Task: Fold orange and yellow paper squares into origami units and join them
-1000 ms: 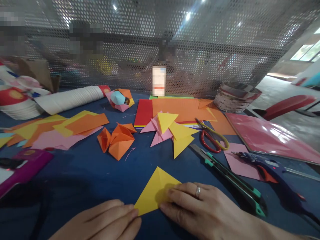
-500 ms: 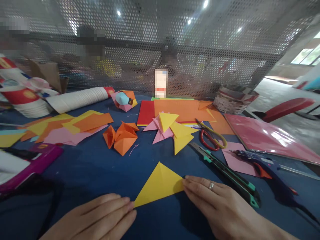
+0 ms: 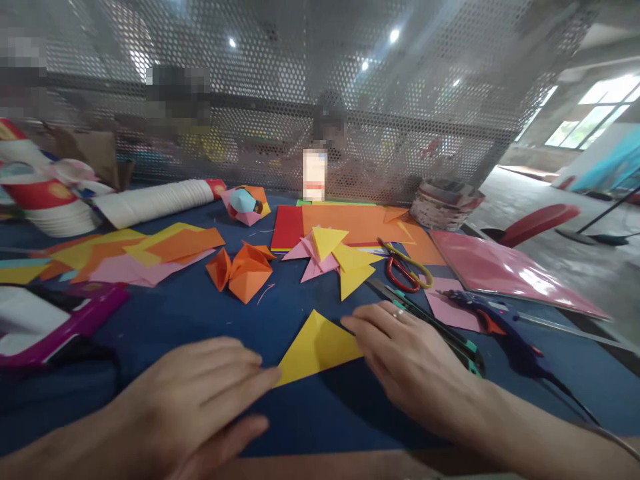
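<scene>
A folded yellow paper triangle [image 3: 316, 343] lies on the blue table in front of me, its peak pointing away. My left hand [image 3: 200, 387] is at the paper's left corner, fingers stretched out and the forefinger's tip touching it; the thumb is apart. Over the right corner is my right hand [image 3: 400, 347], a ring on one finger, its fingers extended and slightly bent, with the fingertips at the paper's edge. Its thumb is hidden. Beyond the triangle lie folded orange paper pieces [image 3: 250, 275] and a pile of pink and yellow folded triangles [image 3: 353, 260].
A box cutter [image 3: 435, 320] lies partly behind my right hand, near scissors [image 3: 405, 277] and a dark blue glue gun [image 3: 505, 320]. Left are a purple-and-white tool [image 3: 95, 313], coloured paper pieces [image 3: 145, 263] and stacked paper cups [image 3: 160, 203]. A perforated metal panel [image 3: 280, 100] stands behind.
My view has shifted, showing the table's near edge. Both hands look raised from their flatter pose; the right hand now covers more of the triangle's right corner. The triangle stays on the table.
</scene>
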`<state>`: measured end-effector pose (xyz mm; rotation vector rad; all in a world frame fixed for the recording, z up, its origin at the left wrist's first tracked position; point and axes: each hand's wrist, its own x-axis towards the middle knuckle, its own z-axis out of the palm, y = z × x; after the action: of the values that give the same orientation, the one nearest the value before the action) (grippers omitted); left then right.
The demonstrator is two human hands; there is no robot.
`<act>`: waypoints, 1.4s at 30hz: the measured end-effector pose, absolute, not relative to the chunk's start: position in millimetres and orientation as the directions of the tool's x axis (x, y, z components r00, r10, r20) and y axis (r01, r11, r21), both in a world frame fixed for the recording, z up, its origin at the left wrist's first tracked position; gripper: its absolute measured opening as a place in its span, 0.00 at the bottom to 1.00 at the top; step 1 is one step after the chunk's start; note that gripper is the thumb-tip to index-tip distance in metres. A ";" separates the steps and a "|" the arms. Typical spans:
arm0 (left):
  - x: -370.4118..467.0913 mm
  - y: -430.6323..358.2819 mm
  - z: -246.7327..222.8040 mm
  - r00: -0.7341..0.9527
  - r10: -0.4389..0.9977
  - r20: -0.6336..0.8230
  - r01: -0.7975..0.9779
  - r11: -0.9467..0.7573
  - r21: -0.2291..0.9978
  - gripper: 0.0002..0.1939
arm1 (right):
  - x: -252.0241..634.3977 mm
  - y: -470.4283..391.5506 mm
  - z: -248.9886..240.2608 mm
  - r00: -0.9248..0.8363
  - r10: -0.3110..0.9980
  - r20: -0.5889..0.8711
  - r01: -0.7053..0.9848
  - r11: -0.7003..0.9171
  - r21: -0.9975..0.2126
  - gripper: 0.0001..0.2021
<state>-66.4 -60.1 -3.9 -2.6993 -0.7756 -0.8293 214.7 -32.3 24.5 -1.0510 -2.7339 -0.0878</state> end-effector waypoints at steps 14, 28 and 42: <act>-30.9 14.6 21.6 0.411 0.847 0.336 0.563 -0.526 0.637 0.14 | 184.5 -4.2 11.7 -0.636 0.769 0.061 0.491 0.465 -0.737 0.25; -24.0 -15.6 23.0 0.685 0.657 0.316 0.189 -0.579 0.793 0.26 | 174.1 -11.0 -0.5 -0.586 0.810 0.020 0.007 0.029 -1.000 0.22; -13.8 -9.0 13.6 0.560 0.797 0.225 0.222 -0.406 0.887 0.11 | 176.6 -12.5 16.7 -0.402 0.878 0.262 0.115 0.332 -0.936 0.13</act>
<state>-13.8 -9.0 13.6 -3.4475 -1.4823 -1.4886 176.6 -12.5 16.7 -0.8883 -1.7605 1.1470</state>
